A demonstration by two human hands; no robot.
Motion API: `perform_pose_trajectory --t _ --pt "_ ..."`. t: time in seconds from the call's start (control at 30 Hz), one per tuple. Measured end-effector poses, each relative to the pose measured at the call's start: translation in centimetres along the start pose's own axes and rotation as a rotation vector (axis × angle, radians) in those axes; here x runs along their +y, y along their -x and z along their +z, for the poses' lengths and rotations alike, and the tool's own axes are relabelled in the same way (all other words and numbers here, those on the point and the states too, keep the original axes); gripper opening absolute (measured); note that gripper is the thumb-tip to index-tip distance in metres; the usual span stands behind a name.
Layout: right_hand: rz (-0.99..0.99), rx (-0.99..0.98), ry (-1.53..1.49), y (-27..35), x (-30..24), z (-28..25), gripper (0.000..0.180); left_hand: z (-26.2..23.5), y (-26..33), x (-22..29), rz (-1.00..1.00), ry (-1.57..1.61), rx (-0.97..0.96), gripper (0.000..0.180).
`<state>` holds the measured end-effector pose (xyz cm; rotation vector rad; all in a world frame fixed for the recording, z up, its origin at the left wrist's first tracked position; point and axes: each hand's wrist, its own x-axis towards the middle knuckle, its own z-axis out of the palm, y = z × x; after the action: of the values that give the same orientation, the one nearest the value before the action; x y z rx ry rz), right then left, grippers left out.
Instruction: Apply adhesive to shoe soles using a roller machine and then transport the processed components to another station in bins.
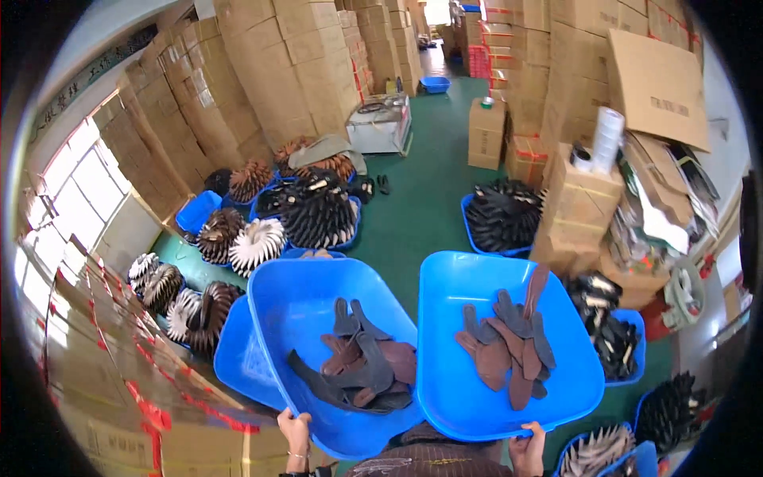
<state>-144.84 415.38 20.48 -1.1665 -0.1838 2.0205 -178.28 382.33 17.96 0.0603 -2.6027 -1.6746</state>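
Observation:
My left hand [296, 434] is closed on the near left rim of a blue plastic tub [290, 298]. Inside it lies a loose pile of flat dark grey and brown shoe-sole-shaped pieces [358, 370]. My right hand [527, 450] grips the near edge of a second blue tub [568, 389], to the right of the first. More brown and dark grey sole-shaped pieces [509, 338] lie in its middle. The two tubs meet or overlap along their inner sides. Another blue tub [238, 358] shows partly beneath the left one.
Tubs of black shoe parts [322, 211], white parts [258, 245] and brown parts stand ahead on the left. A tub of black parts [505, 215] sits ahead right, beside stacked cartons [584, 199]. Tall carton stacks [294, 63] flank a green floor aisle [429, 159] with a white box [381, 127].

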Motion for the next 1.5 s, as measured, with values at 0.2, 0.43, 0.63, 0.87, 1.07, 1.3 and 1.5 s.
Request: perform_pose_trajectory --t 0.2,0.43,0.63,0.87,1.07,1.3,1.5 --pt "-0.005 -0.046 0.072 -16.6 -1.5 18.1 0.018 10.4 -11.3 7.3 -0.026 0.089 0.115 0.002" --pt "0.025 -0.109 0.19 -31.9 -0.2 39.5 0.025 25.6 -32.1 12.4 -0.196 -0.004 0.235 0.015" --pt "0.043 -0.024 0.218 -42.9 -2.0 54.0 0.022 37.7 -46.9 19.9 -0.231 0.094 0.141 0.008" --pt "0.047 0.001 0.318 -61.2 -4.1 73.6 0.025 56.2 -63.5 28.1 -0.165 0.246 -0.065 0.01" --pt "0.088 0.007 0.315 -74.8 -6.9 91.5 0.021 66.9 -75.9 30.6 -0.245 0.26 0.116 0.023" --pt "0.145 -0.118 0.287 -95.4 -7.4 109.9 0.019 85.0 -92.5 38.1 -0.178 0.24 0.116 0.016" --pt "0.122 -0.06 0.315 -108.3 -9.3 127.5 0.021 101.4 -108.6 50.1 -0.345 0.334 0.175 0.012"
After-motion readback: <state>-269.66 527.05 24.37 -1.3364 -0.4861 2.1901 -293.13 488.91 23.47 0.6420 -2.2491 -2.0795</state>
